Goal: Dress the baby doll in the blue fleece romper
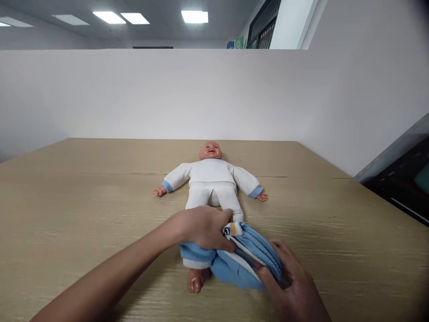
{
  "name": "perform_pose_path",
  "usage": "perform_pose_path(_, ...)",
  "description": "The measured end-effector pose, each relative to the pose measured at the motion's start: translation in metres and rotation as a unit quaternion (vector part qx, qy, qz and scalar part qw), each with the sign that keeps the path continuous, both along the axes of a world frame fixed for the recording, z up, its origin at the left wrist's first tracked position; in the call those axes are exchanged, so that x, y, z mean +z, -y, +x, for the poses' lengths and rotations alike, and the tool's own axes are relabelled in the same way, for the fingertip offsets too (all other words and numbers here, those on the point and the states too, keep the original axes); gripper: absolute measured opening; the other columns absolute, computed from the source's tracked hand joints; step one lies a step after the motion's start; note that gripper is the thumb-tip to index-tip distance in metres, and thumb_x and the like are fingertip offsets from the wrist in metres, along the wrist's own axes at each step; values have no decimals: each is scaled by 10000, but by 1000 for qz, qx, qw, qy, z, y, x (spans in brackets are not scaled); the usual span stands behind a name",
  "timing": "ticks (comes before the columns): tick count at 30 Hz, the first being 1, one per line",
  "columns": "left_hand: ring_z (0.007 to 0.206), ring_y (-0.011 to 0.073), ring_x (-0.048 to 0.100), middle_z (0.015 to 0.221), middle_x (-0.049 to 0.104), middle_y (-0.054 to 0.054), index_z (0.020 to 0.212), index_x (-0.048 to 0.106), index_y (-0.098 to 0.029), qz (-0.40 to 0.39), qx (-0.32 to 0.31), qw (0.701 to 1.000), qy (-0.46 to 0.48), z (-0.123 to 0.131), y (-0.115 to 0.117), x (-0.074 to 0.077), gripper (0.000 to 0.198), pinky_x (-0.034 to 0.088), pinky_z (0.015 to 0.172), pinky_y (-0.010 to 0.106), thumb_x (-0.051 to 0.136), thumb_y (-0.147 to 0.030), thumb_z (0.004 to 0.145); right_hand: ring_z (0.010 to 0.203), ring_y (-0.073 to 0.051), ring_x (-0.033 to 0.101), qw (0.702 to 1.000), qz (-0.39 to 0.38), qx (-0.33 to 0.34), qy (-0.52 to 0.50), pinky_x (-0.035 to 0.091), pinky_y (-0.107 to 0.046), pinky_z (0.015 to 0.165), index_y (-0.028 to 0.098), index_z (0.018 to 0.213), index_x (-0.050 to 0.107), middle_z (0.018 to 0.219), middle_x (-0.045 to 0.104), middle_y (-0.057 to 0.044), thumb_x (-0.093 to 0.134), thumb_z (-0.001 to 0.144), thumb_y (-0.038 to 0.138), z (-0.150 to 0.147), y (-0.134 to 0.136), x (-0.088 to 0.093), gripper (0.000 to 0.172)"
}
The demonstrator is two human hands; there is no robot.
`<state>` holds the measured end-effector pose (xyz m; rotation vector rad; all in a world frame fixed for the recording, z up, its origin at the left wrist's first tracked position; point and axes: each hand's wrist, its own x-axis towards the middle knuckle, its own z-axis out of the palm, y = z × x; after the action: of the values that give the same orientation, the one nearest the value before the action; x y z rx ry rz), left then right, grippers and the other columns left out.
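Note:
A baby doll in a white top and white trousers lies on its back on the wooden table, head away from me and arms spread. A blue garment with white lining sits bunched around its lower legs; one bare foot sticks out below. My left hand is closed on the garment's upper edge near the doll's knees. My right hand grips the garment's lower right side, fingers curled into the cloth.
A white partition wall stands behind the table and along its right side. A dark object juts in at the right edge. Ceiling lights glow above the wall.

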<state>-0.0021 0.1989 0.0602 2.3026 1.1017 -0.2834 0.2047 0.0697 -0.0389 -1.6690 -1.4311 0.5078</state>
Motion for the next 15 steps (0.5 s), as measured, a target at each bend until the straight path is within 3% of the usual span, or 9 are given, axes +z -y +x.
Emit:
perform_pose_path(2,984,355,715,1132,753,138,1236,606,-229,18,-3,1000,2,1,3,-6,561,432,666,358,652,-629,844,1004,-285,783,999,-23,22,-19,639,-307,823,227,1057,812,1148,810,-107,639,854,447,2,1,-6,345)
perform_pose_path(7,896,302,698,1030,727,95,1239,570,-220,-2,-25,999,22,1,-2,-12,531,385,633,330,679,-573,857,1212,-333,772,985,-112,32,-128,640,-416,1031,227,1300,779,1280,818,-125,633,922,513,1,5,-23,496)
perform_pose_path(11,869,260,656,955,666,36,1184,537,-223,-48,-39,996,59,-2,-9,-9,521,397,670,324,728,-550,826,1185,-354,793,963,-162,19,-214,651,-459,1028,200,1350,757,1289,824,-138,657,922,574,-2,10,-33,576)
perform_pose_path(15,883,237,633,955,642,2,1143,515,-243,-98,-4,989,107,-5,-11,-7,458,416,712,331,731,-501,833,1115,-336,821,960,-141,9,-243,684,-406,944,219,1259,809,1156,865,-110,638,948,469,-9,12,-35,434)
